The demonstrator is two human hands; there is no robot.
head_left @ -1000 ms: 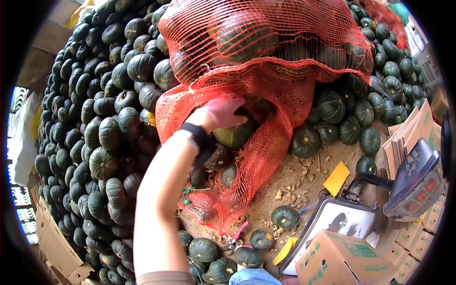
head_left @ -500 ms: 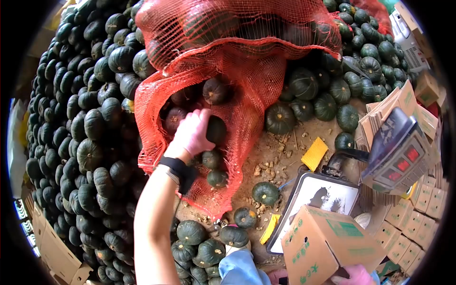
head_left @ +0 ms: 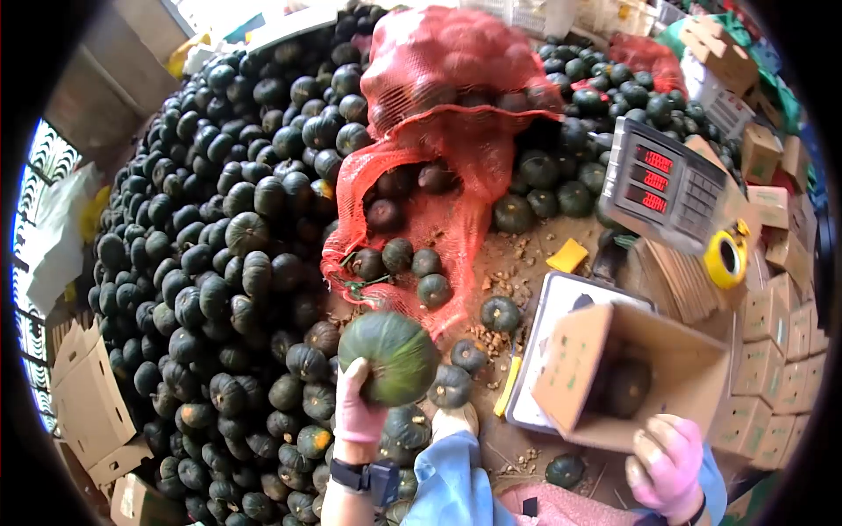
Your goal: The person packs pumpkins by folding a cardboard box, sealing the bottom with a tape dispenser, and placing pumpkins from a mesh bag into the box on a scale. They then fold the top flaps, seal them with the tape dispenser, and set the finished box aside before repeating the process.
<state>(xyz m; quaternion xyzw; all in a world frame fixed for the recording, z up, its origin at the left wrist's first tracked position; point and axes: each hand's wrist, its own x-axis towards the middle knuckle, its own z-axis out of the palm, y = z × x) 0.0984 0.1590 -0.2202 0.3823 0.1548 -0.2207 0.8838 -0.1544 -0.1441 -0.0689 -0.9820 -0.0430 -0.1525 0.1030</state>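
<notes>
A large green kabocha squash (head_left: 388, 359) rests in the left hand (head_left: 358, 416), held up beside the great heap of squashes (head_left: 219, 298) — the thumb lies against its near side, while the other fingers are mostly hidden behind the rind. At right, the right hand (head_left: 668, 465) is bent at the fingers by the near edge of an open cardboard box (head_left: 570, 373); whether it grips the board cannot be told. The box, one dark squash (head_left: 624, 386) inside, stands on the platform (head_left: 537, 351) of a scale whose display (head_left: 658, 180) glows red. Beyond the held squash, a red mesh sack (head_left: 452, 66) spills smaller ones. So heavy and smooth a fruit is best carried on a broad palm, low and level — fingers well under its curve, never by the stem alone — with the box steadied lightly, since any downward press could skew the reading.
</notes>
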